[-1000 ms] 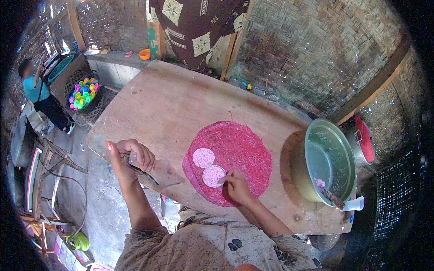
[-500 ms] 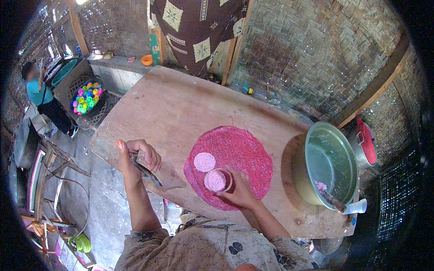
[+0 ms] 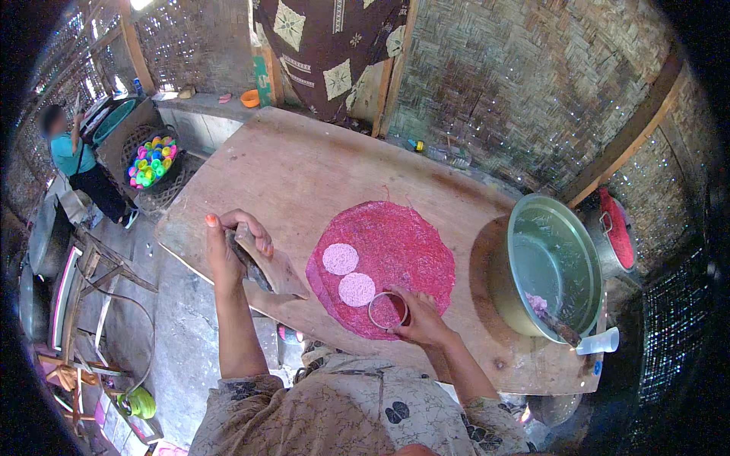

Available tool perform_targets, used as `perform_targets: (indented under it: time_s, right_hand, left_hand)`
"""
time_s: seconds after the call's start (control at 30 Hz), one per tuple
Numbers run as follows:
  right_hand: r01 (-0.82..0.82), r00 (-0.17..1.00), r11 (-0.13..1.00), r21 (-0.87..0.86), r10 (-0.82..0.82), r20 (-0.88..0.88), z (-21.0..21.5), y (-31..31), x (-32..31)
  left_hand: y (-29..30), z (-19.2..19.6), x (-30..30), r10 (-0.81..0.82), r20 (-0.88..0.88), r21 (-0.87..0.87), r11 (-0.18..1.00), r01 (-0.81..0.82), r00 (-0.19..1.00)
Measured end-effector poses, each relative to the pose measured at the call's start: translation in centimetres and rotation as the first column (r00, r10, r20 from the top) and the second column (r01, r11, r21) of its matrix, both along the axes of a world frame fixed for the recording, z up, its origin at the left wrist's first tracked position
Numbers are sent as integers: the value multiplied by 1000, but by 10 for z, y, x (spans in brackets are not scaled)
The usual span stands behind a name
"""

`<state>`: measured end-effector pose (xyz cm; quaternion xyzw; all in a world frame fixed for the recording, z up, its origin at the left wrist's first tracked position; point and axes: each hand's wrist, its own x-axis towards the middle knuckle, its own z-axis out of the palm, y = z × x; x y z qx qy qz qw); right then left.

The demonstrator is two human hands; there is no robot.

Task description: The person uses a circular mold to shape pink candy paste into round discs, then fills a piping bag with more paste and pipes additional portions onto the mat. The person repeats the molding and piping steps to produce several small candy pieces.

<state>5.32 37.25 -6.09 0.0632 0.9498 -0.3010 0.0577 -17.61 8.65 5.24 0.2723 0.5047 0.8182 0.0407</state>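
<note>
A round pink woven mat [image 3: 395, 251] lies on a large wooden board [image 3: 304, 175]. Two pale pink discs [image 3: 340, 259] [image 3: 357, 289] sit on the mat's near left part. My right hand [image 3: 418, 319] holds a metal ring cutter [image 3: 388, 310] flat on the mat, just right of the nearer disc. My left hand [image 3: 232, 251] grips a dark-handled flat blade [image 3: 266, 267] at the board's left near edge.
A big metal basin [image 3: 551, 266] stands at the right with a spoon and small white cup [image 3: 598, 343] at its rim. A red lid [image 3: 617, 228] lies behind it. A person [image 3: 76, 163] stands far left beside a basket of coloured balls [image 3: 152, 161].
A second pale disc now lies free on the mat. My right hand moved the ring cutter to the right, onto bare mat. My left hand stayed by the board's edge.
</note>
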Motion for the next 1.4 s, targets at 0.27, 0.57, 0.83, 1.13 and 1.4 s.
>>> perform_targets:
  time_s: [0.27,0.57,0.83,1.13,1.4]
  right_hand:
    - [-162,950,911,-378,41,-310,17,-35,18]
    - [139,955,744,-654,-275,-110,10,-49,58]
    - [-99,941,994,-49,77,-331,102,-37,76]
    - [39,967,999,31,-30,-253,127,36,46]
    - [-289,740,927,240,375,-558,262,-91,23]
  left_hand:
    - [1,36,50,-45,149,258,966,5,988]
    - [36,-79,86,-290,-290,-672,740,22,912]
    - [35,-100,105,-756,-332,-788,551,275,564]
    - [79,-76,108,-960,-191,-760,277,587,206]
    - [131,3,76,-879,-454,-736,278,617,-147]
